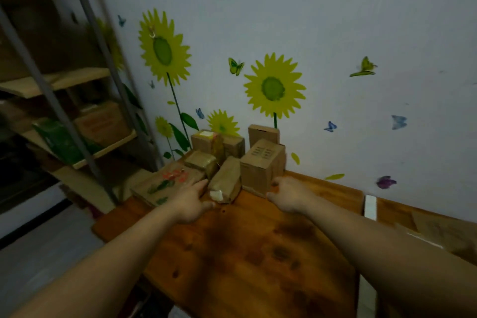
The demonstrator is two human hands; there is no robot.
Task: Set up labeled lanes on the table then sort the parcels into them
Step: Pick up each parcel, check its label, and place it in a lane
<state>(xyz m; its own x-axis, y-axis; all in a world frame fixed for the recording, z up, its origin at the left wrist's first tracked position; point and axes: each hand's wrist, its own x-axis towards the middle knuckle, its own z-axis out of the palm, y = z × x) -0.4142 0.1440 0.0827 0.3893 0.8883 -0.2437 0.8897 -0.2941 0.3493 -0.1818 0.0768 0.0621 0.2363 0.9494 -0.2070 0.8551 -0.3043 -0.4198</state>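
**One head view, forward and down**

You are looking through a single wide-angle camera on your head. It is tilted and aimed down across the table [245, 253] toward its far corner at the wall [335, 20]. It sits close: your left hand [191, 204] and right hand [289, 196] reach mid-frame.

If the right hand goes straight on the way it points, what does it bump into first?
The upright cardboard box. The right hand points at its lower front corner, and the fingertips look to be touching it, though depth is hard to judge here.
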